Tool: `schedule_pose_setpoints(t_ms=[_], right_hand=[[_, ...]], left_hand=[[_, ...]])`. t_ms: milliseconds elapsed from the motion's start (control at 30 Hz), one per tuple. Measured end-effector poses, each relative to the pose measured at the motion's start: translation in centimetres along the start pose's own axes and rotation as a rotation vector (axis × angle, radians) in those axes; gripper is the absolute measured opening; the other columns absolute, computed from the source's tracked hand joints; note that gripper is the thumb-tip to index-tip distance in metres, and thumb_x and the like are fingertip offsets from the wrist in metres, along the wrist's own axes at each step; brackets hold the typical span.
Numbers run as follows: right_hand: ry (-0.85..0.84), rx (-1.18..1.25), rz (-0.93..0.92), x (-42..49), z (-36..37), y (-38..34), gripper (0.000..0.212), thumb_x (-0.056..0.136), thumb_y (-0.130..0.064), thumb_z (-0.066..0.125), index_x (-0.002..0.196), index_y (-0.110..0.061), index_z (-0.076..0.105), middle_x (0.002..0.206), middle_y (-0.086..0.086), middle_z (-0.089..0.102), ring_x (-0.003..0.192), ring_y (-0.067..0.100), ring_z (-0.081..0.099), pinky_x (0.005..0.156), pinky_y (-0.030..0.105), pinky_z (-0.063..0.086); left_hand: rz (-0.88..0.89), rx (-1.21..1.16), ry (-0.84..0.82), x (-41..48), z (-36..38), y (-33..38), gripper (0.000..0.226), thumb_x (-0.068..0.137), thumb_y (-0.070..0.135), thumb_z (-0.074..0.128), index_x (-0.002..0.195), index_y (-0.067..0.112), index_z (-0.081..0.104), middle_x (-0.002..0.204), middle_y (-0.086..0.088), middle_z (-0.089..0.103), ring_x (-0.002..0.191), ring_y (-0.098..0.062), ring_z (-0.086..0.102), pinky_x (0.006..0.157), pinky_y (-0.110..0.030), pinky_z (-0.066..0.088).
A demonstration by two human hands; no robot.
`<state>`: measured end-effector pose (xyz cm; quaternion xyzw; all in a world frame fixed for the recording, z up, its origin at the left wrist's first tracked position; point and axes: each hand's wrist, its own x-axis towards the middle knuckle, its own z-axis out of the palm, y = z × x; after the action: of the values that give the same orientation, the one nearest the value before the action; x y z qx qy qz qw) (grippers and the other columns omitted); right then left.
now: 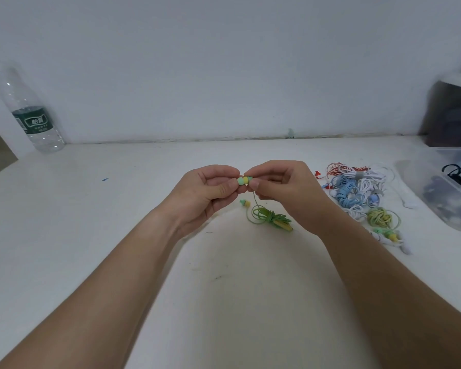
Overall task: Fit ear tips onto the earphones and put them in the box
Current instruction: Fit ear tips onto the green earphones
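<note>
Head view shows both hands in the middle of the frame. The left hand pinches a green ear tip. The right hand pinches the yellow earbud, touching the tip. The tip looks small and soft, so it may slip, sit crooked, or fall on the table. The box waits at the right edge.

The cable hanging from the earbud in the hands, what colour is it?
The cable is green, seen best in the head view.
</note>
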<state>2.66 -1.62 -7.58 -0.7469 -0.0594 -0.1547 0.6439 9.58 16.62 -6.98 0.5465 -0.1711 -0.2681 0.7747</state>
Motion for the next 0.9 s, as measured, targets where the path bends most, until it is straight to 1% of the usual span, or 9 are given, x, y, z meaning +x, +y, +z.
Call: schedule_pose_setpoints(t_ms=[133, 233, 367, 433, 533, 600, 667, 767, 900], right_hand=[[-0.029, -0.045, -0.034, 0.0, -0.2, -0.1, 0.016, 0.087, 0.003, 0.071, 0.093, -0.01, 0.076, 0.084, 0.012, 0.075, 0.079, 0.021, 0.068, 0.074, 0.029, 0.054], [-0.041, -0.139, -0.066, 0.1, -0.1, -0.2, 0.014, 0.086, 0.001, 0.073, 0.093, -0.01, 0.077, 0.083, 0.005, 0.076, 0.079, 0.017, 0.07, 0.076, 0.029, 0.056], [-0.004, -0.048, -0.006, -0.1, 0.0, -0.3, 0.015, 0.087, 0.001, 0.07, 0.092, -0.012, 0.076, 0.08, 0.008, 0.074, 0.073, 0.018, 0.065, 0.068, 0.027, 0.053], [0.052, -0.021, 0.04, -0.2, -0.1, -0.4, 0.011, 0.089, -0.004, 0.07, 0.092, -0.013, 0.076, 0.079, 0.008, 0.073, 0.072, 0.018, 0.062, 0.068, 0.031, 0.051], [0.133, 0.045, 0.12, -0.1, -0.6, -0.6, 0.005, 0.088, -0.012, 0.072, 0.093, -0.012, 0.075, 0.078, 0.005, 0.072, 0.069, 0.015, 0.06, 0.068, 0.029, 0.048], [0.153, 0.081, 0.174, -0.1, -0.7, -0.6, 0.005, 0.087, -0.013, 0.073, 0.092, -0.012, 0.075, 0.077, 0.004, 0.071, 0.069, 0.015, 0.059, 0.066, 0.029, 0.047], [0.164, 0.101, 0.233, 0.0, -0.7, -0.4, 0.007, 0.087, -0.014, 0.073, 0.092, -0.01, 0.074, 0.076, 0.003, 0.07, 0.068, 0.015, 0.058, 0.063, 0.027, 0.047], [0.229, 0.082, 0.305, 0.2, -0.6, 0.1, 0.011, 0.086, -0.016, 0.076, 0.095, -0.009, 0.074, 0.075, 0.002, 0.07, 0.065, 0.014, 0.057, 0.057, 0.024, 0.045], [0.342, -0.11, 0.323, 0.2, -0.7, 0.9, 0.012, 0.083, -0.018, 0.079, 0.092, -0.012, 0.073, 0.075, 0.005, 0.073, 0.056, 0.012, 0.057, 0.048, 0.017, 0.042]], left_hand=[[-0.01, 0.018, 0.004, -0.2, 0.1, -0.1, 0.024, 0.07, 0.003, 0.07, 0.094, 0.005, 0.068, 0.083, -0.011, 0.075, 0.078, -0.017, 0.075, 0.067, -0.019, 0.058], [-0.011, 0.048, 0.006, -0.1, 0.0, -0.1, 0.025, 0.069, 0.003, 0.071, 0.094, 0.005, 0.068, 0.081, -0.011, 0.075, 0.076, -0.018, 0.074, 0.067, -0.02, 0.058], [0.023, 0.105, 0.007, -0.2, 0.0, 0.1, 0.02, 0.075, 0.006, 0.072, 0.095, 0.008, 0.069, 0.084, -0.008, 0.076, 0.078, -0.017, 0.074, 0.067, -0.02, 0.058], [0.128, 0.336, 0.061, 0.0, -0.1, 0.0, 0.011, 0.087, 0.006, 0.069, 0.096, 0.012, 0.071, 0.088, -0.003, 0.077, 0.08, -0.012, 0.071, 0.068, -0.018, 0.054], [0.342, 0.983, 0.175, 0.7, -0.5, -0.6, 0.018, 0.094, 0.012, 0.064, 0.095, 0.026, 0.074, 0.093, 0.011, 0.075, 0.082, 0.0, 0.064, 0.075, -0.01, 0.045], [0.309, 1.261, 0.164, 1.1, -0.1, -0.9, 0.019, 0.094, 0.02, 0.064, 0.1, 0.036, 0.072, 0.102, 0.019, 0.071, 0.091, -0.002, 0.062, 0.087, -0.018, 0.046], [0.266, 1.47, 0.143, 1.4, 0.4, -1.2, 0.018, 0.095, 0.029, 0.063, 0.107, 0.04, 0.07, 0.11, 0.02, 0.068, 0.1, -0.007, 0.06, 0.096, -0.03, 0.039], [0.247, 1.636, 0.14, 1.7, 0.9, -1.5, 0.015, 0.094, 0.034, 0.063, 0.108, 0.04, 0.069, 0.108, 0.017, 0.066, 0.101, -0.009, 0.058, 0.093, -0.032, 0.026], [0.294, 1.666, 0.141, 1.9, 1.0, -2.0, 0.01, 0.093, 0.03, 0.062, 0.1, 0.036, 0.067, 0.1, 0.013, 0.065, 0.098, -0.012, 0.058, 0.092, -0.034, 0.026]])
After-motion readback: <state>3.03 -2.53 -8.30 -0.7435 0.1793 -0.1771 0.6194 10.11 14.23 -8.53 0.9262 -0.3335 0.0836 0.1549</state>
